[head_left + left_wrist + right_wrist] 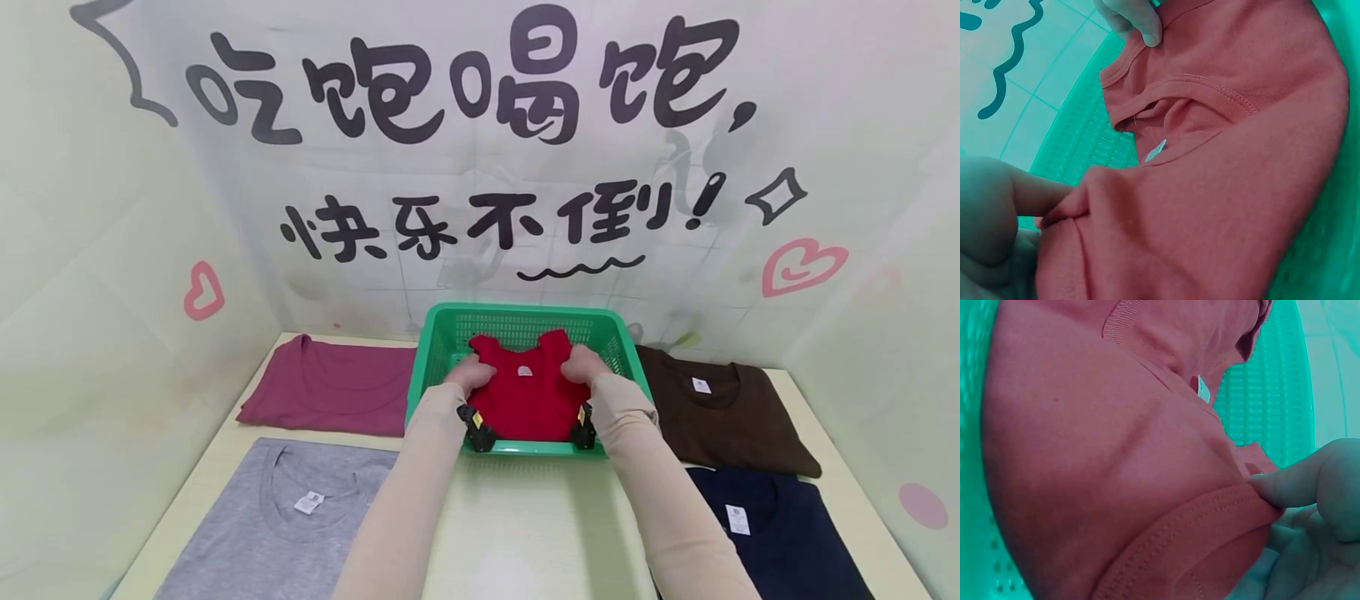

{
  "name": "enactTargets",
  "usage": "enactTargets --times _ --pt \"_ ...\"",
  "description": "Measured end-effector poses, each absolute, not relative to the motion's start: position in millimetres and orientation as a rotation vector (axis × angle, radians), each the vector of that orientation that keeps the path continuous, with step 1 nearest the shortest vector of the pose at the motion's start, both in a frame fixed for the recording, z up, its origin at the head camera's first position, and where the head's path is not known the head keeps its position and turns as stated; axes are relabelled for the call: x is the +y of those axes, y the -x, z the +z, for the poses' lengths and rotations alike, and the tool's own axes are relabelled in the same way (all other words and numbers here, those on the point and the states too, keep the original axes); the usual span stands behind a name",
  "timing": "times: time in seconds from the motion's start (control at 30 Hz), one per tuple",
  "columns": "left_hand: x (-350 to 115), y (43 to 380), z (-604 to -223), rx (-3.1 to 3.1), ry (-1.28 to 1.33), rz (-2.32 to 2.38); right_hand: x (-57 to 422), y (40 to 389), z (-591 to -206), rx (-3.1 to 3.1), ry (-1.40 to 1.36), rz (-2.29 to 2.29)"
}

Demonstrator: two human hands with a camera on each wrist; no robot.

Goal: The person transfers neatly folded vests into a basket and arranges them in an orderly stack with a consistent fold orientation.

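A red tank top [525,404] is held up inside a green plastic basket [525,447], its neckline toward the back wall and a small white label at the collar. My left hand [471,373] pinches its left armhole edge between thumb and fingers, seen close up in the left wrist view. On the other side, my right hand [585,365] grips the hemmed armhole edge, with the thumb [1291,484] on top of the cloth. The lower part of the tank top lies along the basket's near wall.
Folded on the table are a mauve shirt [352,383] and a grey shirt [247,517] at left, and a brown shirt [720,425] and a navy shirt [787,542] at right. A printed white curtain [480,283] hangs close behind the basket.
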State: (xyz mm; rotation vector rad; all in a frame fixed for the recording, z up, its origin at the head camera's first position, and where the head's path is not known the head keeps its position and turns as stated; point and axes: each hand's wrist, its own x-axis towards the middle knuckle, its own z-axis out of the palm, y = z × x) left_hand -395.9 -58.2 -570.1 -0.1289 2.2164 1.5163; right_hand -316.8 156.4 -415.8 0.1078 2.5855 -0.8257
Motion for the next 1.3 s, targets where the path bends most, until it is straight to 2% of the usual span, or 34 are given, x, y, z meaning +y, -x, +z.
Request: enactTargets --times 0.27,0.33,0.5,0.57,0.77,0.9,1.03,1.1,1.17,1.3 --pt "-55 399 -574 2.244 0.112 1.451 155 322 -420 2.564 -0.121 -0.791" --pt "-55 400 -575 2.249 0.091 1.441 159 331 -433 2.559 -0.096 -0.786" --pt "-51 402 -579 2.290 0.120 1.392 191 386 -515 2.556 0.018 -0.794" --pt "-50 405 -584 2.259 0.148 1.415 192 390 -519 2.537 -0.009 -0.794" --pt "-49 410 -589 2.221 0.172 1.412 153 317 -415 2.475 -0.103 -0.817" --pt "-50 439 -629 2.207 0.196 1.403 151 307 -403 2.427 -0.092 -0.854" --pt "-53 475 -681 2.177 0.199 1.405 155 317 -416 2.380 -0.122 -0.876" --pt "-53 469 -673 2.172 0.195 1.407 155 317 -416 2.372 -0.129 -0.877" --pt "-52 449 -644 2.173 0.203 1.401 155 318 -416 2.372 -0.128 -0.864" --pt "-48 382 -541 2.177 0.205 1.390 156 319 -417 2.382 -0.117 -0.828"
